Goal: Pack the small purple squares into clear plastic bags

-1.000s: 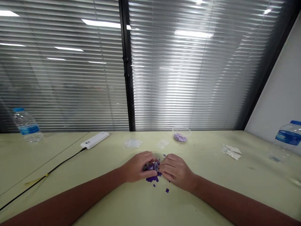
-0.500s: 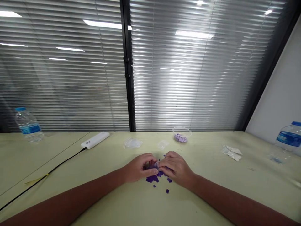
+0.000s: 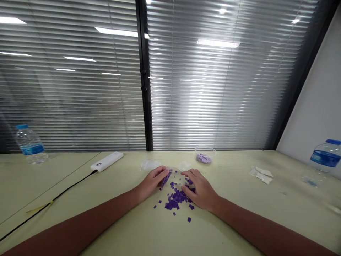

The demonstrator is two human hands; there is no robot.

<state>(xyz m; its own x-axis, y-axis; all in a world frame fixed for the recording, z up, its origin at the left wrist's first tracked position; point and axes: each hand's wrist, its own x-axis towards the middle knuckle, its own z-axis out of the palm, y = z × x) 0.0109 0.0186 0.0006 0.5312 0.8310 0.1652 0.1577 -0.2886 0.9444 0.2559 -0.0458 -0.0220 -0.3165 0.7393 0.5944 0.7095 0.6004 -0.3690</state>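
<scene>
In the head view, a small clear plastic bag [image 3: 165,179] with purple squares inside is pinched between the thumb and fingers of the left hand [image 3: 151,182], tilted just above the middle of the pale table [image 3: 128,231]. Loose purple squares [image 3: 176,199] are heaped and scattered on the surface to the right of the bag. They are partly covered by the right hand [image 3: 200,190], whose thumb is held well apart from its loosely curved fingers. Near the far edge, two flat clear plastic pieces [image 3: 149,164] and a round clear tub [image 3: 214,153] of pale lilac bits are set out. Toward the far left corner, a white power bank [image 3: 107,161] with a black cable [image 3: 68,185] and a water bottle [image 3: 32,148] are seen; near the right edge, a crumpled white packet [image 3: 262,174] and a larger bottle [image 3: 324,157].
</scene>
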